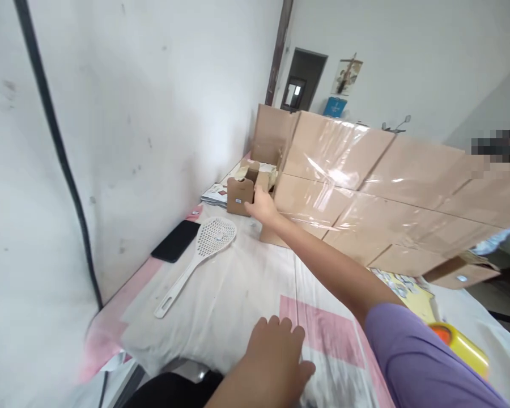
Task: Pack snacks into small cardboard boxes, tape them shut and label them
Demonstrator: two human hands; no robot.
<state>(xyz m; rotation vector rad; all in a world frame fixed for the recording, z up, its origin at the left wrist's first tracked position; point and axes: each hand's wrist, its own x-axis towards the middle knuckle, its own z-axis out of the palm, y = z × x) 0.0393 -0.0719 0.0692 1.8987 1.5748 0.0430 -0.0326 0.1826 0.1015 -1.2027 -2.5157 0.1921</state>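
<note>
Right hand (261, 205) outstretched, gripping small cardboard box (239, 195) | left hand (276, 354) flat, open on sheet (221, 294)

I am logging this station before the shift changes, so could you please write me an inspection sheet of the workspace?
Surface: table under a white and pink cloth, set against the wall.
Job's things: small cardboard box, touched by the right hand; large taped cardboard cartons beside it.
Clutter: white perforated paddle, black phone, printed leaflets, yellow tape dispenser.
Hands: left hand flat on the cloth, fingers spread, holding nothing.
Cables: black cable running down the wall.
Surroundings: dark doorway, poster.
</note>
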